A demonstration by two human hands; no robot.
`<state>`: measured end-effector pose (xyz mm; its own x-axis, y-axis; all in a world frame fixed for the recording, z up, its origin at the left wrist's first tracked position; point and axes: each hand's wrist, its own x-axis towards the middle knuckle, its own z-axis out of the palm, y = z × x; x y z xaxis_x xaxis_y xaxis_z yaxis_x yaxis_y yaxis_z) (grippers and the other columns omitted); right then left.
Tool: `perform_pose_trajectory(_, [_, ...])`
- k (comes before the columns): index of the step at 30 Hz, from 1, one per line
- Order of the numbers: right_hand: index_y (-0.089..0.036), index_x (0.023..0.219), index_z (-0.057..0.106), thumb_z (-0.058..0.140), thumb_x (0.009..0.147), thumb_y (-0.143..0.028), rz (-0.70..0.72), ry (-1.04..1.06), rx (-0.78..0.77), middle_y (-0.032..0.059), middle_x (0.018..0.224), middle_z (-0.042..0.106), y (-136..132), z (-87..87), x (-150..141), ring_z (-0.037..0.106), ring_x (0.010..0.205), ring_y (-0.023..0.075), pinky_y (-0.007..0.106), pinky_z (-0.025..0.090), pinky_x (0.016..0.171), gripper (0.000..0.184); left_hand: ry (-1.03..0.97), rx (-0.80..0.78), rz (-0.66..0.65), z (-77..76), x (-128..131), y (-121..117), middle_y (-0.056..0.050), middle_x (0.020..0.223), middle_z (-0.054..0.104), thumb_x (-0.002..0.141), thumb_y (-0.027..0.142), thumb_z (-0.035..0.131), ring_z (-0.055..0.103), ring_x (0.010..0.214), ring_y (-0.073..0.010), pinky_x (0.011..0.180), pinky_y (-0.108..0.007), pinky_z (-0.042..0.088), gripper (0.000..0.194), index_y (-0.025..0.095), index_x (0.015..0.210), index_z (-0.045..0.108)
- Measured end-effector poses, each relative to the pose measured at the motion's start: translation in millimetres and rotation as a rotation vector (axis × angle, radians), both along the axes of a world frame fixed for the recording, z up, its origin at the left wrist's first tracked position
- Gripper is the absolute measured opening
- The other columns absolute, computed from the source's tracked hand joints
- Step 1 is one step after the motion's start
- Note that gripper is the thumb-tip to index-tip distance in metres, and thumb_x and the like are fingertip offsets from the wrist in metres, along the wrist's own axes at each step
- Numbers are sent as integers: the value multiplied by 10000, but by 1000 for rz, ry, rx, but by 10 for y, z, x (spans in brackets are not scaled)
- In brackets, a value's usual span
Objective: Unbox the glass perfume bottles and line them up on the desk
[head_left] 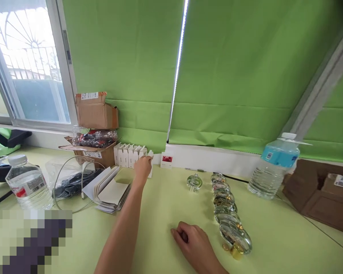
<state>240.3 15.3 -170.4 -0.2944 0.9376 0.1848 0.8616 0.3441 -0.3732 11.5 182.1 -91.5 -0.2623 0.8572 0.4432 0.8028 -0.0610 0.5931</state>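
Observation:
My left hand (143, 167) reaches to the right end of a row of small upright white boxes (127, 156). Its fingers are closed on the endmost white box (150, 154), which the hand partly covers. On the table nearer to me rests my right hand (193, 241), curled into a loose fist with nothing visible in it. To its right runs a line of round clear glass bottles (225, 207) with gold-coloured parts, and a gold cap (236, 251) lies at the near end. One more glass bottle (194, 182) stands apart, left of the line.
Flattened white cartons (111, 192) are stacked left of my left forearm, beside a looped cable (55, 182). Water bottles stand at the left (30, 184) and right (274, 167). Cardboard boxes sit at the back left (93, 112) and far right (320, 190). A small picture card (167, 160) leans at the back.

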Motion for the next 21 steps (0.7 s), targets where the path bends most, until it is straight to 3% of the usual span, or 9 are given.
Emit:
perform_pose_trajectory(6, [-197,670,598,490,904,-314,25,73,40,-1,644,659,-80,87,11,574,647,157,244,304,590,283,-167,58,-184,130,144,-367,-75,925,709,824,199,527,639,848,-211,710,-284,451,184,211,897,696])
perform_pose_trajectory(10, [-173,690,609,480,897,-271,53,189,-34,7,624,640,-71,105,57,561,597,142,230,317,557,263,-330,15,-343,135,241,-679,-46,765,683,779,190,483,636,633,-158,538,-245,481,177,186,846,647])
perform_pose_trajectory(14, [-159,968,621,458,876,-211,26,296,-104,27,784,674,-48,213,205,595,648,145,230,379,601,194,-459,-41,-490,71,306,-1117,-18,636,628,747,223,468,639,598,-158,493,-247,513,144,190,793,601])
perform_pose_trajectory(18, [-167,1354,405,614,762,-237,-16,287,-123,125,1212,588,-104,415,367,617,774,160,266,428,732,632,-522,-93,-577,-73,360,-1535,-10,642,613,737,272,502,633,608,-161,511,-269,537,126,207,787,597])
perform_pose_trajectory(21, [-194,1357,397,630,746,-257,43,386,-165,128,1269,549,-156,529,399,617,728,140,236,437,649,657,-599,-122,-633,-196,409,-1720,-15,688,611,752,280,528,621,637,-156,538,-270,540,111,214,797,606])
